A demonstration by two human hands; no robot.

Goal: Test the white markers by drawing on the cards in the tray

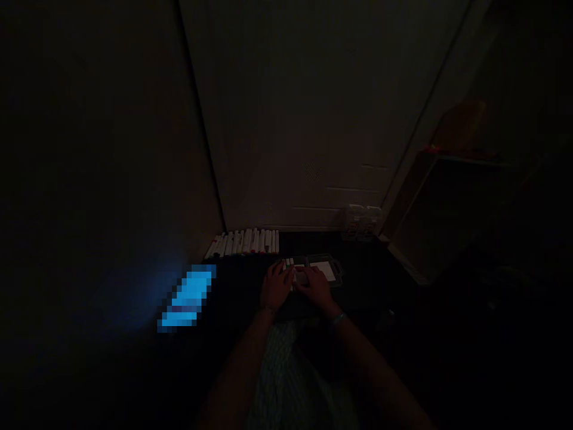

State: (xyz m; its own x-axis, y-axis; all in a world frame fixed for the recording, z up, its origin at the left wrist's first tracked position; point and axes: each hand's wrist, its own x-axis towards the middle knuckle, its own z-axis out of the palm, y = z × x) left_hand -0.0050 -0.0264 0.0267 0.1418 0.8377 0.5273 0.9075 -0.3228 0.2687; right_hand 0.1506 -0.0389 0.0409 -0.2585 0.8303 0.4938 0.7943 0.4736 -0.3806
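White markers [250, 242] ranged in a row at the back of the dark bench [237, 280]. Left hand [276, 286] placed over an open clear case [332, 261], white pens [289, 263] seen inside at the fingers; right hand [316, 286] bent over its middle. Either grip cannot be told in the gloom.

No writing can be read, including labels [352, 230] on the clear cases [372, 215].

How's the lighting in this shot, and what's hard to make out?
Head view: very dim overall, lower right nearly black; head view, left: a bright blue patch, coarsely pixelated, its glow spilling beside it; head view, centre: left hand and right hand faint, white markers clearer, their grip too dark to tell.
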